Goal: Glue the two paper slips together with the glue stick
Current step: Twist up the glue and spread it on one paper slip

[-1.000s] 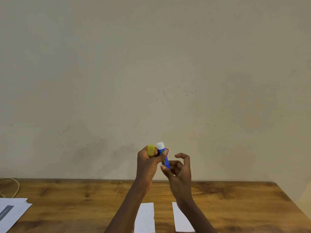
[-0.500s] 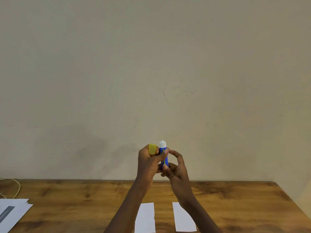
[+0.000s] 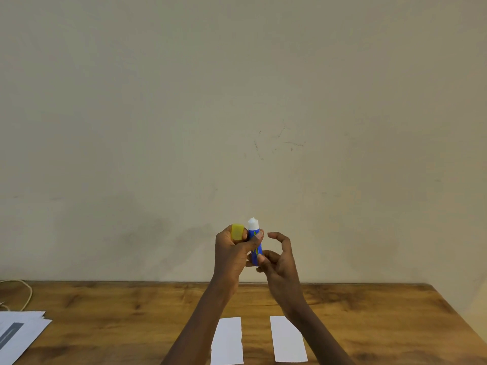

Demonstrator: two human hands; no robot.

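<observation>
I hold a blue glue stick (image 3: 256, 243) upright in front of the wall, its white glue tip exposed at the top. My left hand (image 3: 232, 252) grips its barrel with the thumb and also holds the yellow cap (image 3: 237, 231) between its fingers. My right hand (image 3: 279, 262) pinches the base of the stick with thumb and fingertips, its index finger curled apart above. Two white paper slips lie side by side on the wooden table (image 3: 131, 312) below: the left slip (image 3: 227, 341) and the right slip (image 3: 288, 339), partly crossed by my right forearm.
A stack of white sheets (image 3: 18, 333) lies at the table's left edge, with a pale cord (image 3: 25, 293) behind it. A plain beige wall rises right behind the table. The table's right edge runs diagonally at the lower right.
The white glue tip stands a little higher out of the barrel. My right hand's index finger has lifted away from the stick while its thumb and fingertips stay at the base.
</observation>
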